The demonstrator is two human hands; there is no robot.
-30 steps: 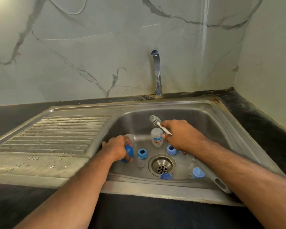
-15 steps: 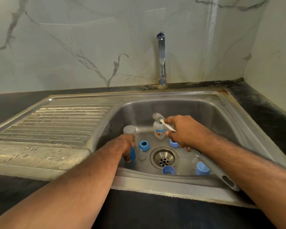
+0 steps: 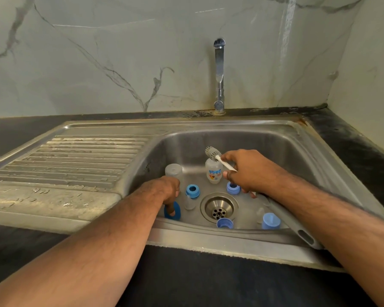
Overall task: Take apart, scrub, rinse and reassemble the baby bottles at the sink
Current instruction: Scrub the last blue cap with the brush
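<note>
In the sink basin point(image 3: 275, 147) my left hand point(image 3: 167, 192) reaches down at the front left and grips a dark blue screw ring point(image 3: 173, 212) that stands on edge on the basin floor. Just behind that hand a clear bottle point(image 3: 173, 171) stands upright. My right hand point(image 3: 249, 171) holds a small white-handled brush point(image 3: 213, 153), bristles up, over a printed bottle point(image 3: 213, 172) standing near the middle. Blue screw rings point(image 3: 192, 191) point(image 3: 232, 188) point(image 3: 224, 223), a light blue cap point(image 3: 271, 220) and a clear teat point(image 3: 189, 203) lie around the drain point(image 3: 219, 208).
A long grey brush handle point(image 3: 302, 231) leans along the basin's right front side under my right forearm. The tap point(image 3: 219, 74) rises behind the basin with no water running. A ribbed draining board point(image 3: 75, 158) lies to the left, and dark countertop point(image 3: 208, 280) surrounds the sink.
My left hand has dropped from beside the clear bottle to the basin's front left floor with the dark blue ring; the clear bottle now stands free. The right hand with the brush has barely moved.
</note>
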